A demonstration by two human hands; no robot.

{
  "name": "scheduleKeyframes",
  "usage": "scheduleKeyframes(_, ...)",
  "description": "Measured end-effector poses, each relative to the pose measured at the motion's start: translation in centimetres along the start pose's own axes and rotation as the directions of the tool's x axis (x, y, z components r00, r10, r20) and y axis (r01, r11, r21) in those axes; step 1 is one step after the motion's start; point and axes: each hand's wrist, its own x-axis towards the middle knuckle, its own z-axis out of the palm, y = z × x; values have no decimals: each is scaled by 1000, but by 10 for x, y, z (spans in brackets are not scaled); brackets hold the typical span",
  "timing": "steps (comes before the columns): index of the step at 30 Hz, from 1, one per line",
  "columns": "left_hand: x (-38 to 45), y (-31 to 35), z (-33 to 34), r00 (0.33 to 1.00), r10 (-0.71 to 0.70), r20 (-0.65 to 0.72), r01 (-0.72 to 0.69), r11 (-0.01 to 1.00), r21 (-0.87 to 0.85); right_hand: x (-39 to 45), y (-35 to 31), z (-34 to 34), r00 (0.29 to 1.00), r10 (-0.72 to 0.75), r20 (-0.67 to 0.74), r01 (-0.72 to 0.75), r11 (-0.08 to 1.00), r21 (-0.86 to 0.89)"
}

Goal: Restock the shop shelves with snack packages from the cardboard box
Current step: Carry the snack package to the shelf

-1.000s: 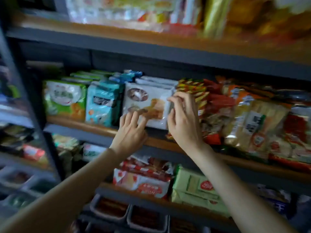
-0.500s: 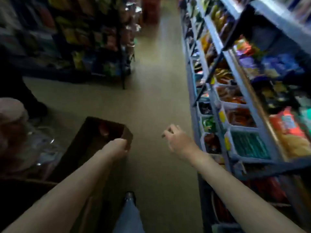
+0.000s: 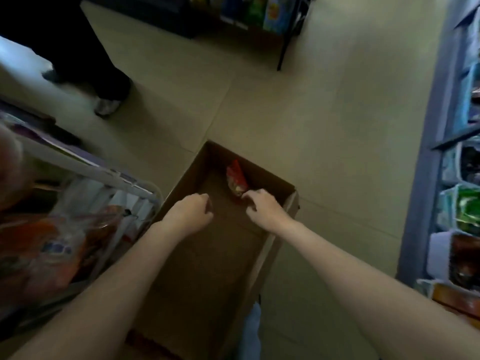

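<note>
An open brown cardboard box (image 3: 281, 184) stands on the floor below me. One red snack package (image 3: 235, 179) lies inside against the far wall. My right hand (image 3: 263, 207) is in the box with curled fingers, its fingertips at the package's near end; blur hides whether they pinch it. My left hand (image 3: 191, 213) hovers over the box's left side, fingers loosely curled and holding nothing. The stocked shop shelves (image 3: 459, 203) run along the right edge.
A white wire rack of bagged snacks (image 3: 85, 203) stands close on the left of the box. Another person's dark trouser leg and shoe (image 3: 106, 105) are at the upper left. A dark shelf unit (image 3: 249, 16) stands at the far end of the beige floor.
My view swung from the shelf down the aisle to the box on the floor. Both hands left the shelf packages and dropped into the box; the right one now reaches the red package.
</note>
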Motion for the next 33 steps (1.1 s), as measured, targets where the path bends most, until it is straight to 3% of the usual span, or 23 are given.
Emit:
scheduleKeyframes(2, 32, -12, 11, 1000, 8, 2, -8, 1000, 2, 52, 14, 12, 998, 60, -29, -57, 993, 100)
scheduleKeyframes(6, 69, -30, 31, 996, 85, 37, -88, 991, 102, 117, 24, 38, 980, 188, 61, -197, 913, 356)
scheduleKeyframes(11, 68, -27, 24, 999, 5, -52, -10, 995, -99, 99, 10, 32, 974, 226, -5, -192, 840, 508)
scheduleKeyframes(13, 58, -9, 7, 998, 55, -2, -55, 992, -111, 75, 0, 0, 981, 192, -38, -139, 819, 556)
scheduleKeyframes(15, 46, 16, -16, 983, 176, 43, -158, 949, -272, 45, -10, -52, 991, 126, -42, -75, 791, 608)
scheduleKeyframes(17, 28, 52, -47, 955, 276, 106, -186, 840, -509, 3, -16, -113, 993, 86, -76, -22, 793, 609)
scheduleKeyframes(19, 2, 94, -75, 922, 364, 131, -203, 744, -637, -47, -11, -170, 982, 81, -169, 33, 813, 581)
scheduleKeyframes(25, -103, 233, -112, 815, 577, 53, -469, 712, -522, -246, 41, -276, 893, 165, -418, 103, 831, 547)
scheduleKeyframes(28, -178, 302, -101, 723, 691, -5, -608, 632, -480, -369, 69, -290, 797, 219, -563, 151, 830, 537)
scheduleKeyframes(31, -257, 370, -75, 657, 751, -65, -673, 546, -499, -510, 99, -277, 544, 332, -771, 197, 842, 502)
scheduleKeyframes(33, -311, 417, -54, 607, 791, -81, -724, 509, -465, -604, 118, -250, 422, 419, -804, 147, 844, 517)
